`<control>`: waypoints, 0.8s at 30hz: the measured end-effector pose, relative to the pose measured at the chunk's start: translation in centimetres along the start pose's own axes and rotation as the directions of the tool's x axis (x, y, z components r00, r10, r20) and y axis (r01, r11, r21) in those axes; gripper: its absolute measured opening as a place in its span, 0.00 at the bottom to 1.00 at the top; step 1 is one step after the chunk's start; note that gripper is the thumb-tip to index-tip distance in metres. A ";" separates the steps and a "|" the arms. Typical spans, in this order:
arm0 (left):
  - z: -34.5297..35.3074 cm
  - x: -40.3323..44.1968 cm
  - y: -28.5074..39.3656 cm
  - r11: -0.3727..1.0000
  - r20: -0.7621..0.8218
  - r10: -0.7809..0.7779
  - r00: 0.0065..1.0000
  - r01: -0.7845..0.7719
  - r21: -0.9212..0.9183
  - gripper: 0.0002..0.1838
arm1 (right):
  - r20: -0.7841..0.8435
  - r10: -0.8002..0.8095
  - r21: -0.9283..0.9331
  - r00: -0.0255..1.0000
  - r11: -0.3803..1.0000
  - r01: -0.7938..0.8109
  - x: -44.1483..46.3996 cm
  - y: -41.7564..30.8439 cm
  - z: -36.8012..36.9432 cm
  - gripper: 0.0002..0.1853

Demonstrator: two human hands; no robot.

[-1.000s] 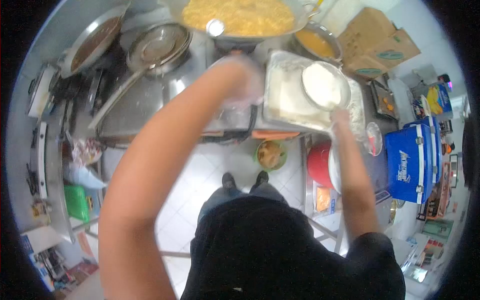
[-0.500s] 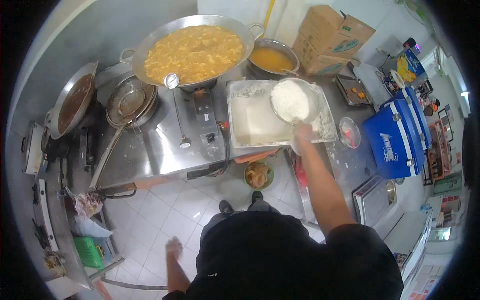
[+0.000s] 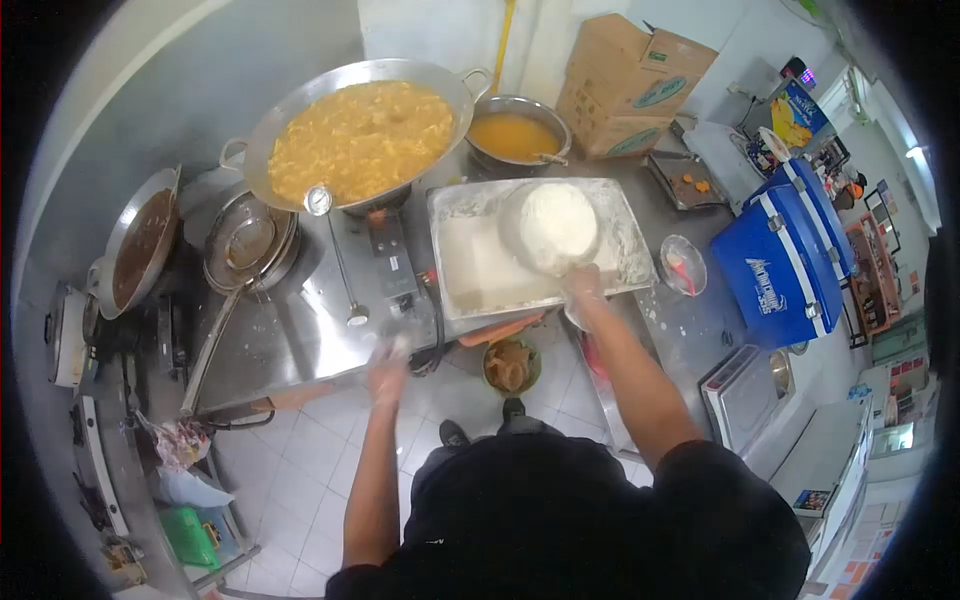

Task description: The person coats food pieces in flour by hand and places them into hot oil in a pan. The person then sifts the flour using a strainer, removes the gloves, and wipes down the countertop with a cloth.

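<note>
Head camera, and here's the right hand (image 3: 583, 283), clamped on the near edge of a round metal vessel (image 3: 540, 263) heaped with white powder (image 3: 558, 222)! That vessel sits over the right half of a big rectangular tray (image 3: 480, 311); whether its base touches what lies below, you can't tell from up here. A pale powdery layer (image 3: 478, 258) spreads across the tray's left half.

Now to the left hand (image 3: 387, 372), well apart from its partner, out by the front edge of the steel counter (image 3: 325, 350). It's blurred, so no telling whether those fingers are closed or whether they hold anything. Nearest to it is the lower end of a long metal rod (image 3: 340, 258) with a round dial at its top, right against the wok (image 3: 257, 155). What a wok: 2 loop handles, and yellow food (image 3: 365, 145) filling the middle!

Just behind the tray, a pot (image 3: 556, 122) of orange-yellow liquid, and beside that, 2 stacked cardboard boxes (image 3: 620, 85). Right of the tray, a small clear bowl (image 3: 697, 257) with something red inside, then a blue cooler (image 3: 765, 270). Over on the left, a long-handled strainer (image 3: 245, 245), and beyond it a pan (image 3: 122, 215) of brown liquid.
</note>
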State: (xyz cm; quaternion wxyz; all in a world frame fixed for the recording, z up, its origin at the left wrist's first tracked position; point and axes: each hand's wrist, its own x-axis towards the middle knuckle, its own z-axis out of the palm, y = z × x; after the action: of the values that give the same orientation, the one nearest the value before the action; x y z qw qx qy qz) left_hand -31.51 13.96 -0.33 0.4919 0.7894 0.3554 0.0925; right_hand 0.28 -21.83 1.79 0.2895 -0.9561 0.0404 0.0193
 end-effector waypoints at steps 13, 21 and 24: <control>13.4 5.2 12.6 0.973 -0.302 0.119 0.946 -0.050 0.226 0.24 | 0.087 -0.142 -0.020 0.986 0.989 0.144 -3.9 -0.3 -4.2 0.21; 21.0 8.2 18.7 0.950 -0.033 0.302 0.953 -0.298 0.089 0.51 | 0.040 0.069 0.362 0.997 0.929 -0.079 -3.5 -1.7 -6.3 0.24; 21.0 8.7 25.2 0.952 0.180 0.237 0.955 -0.192 -0.237 0.52 | 0.225 0.045 0.103 0.973 0.992 -0.069 -2.4 -3.0 -9.0 0.28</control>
State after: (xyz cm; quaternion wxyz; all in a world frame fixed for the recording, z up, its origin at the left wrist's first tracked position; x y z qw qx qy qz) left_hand -2.90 -1.98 8.62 0.5962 0.7704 0.2018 0.1016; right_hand -1.74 -24.17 11.12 0.3437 -0.9291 0.0363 0.1319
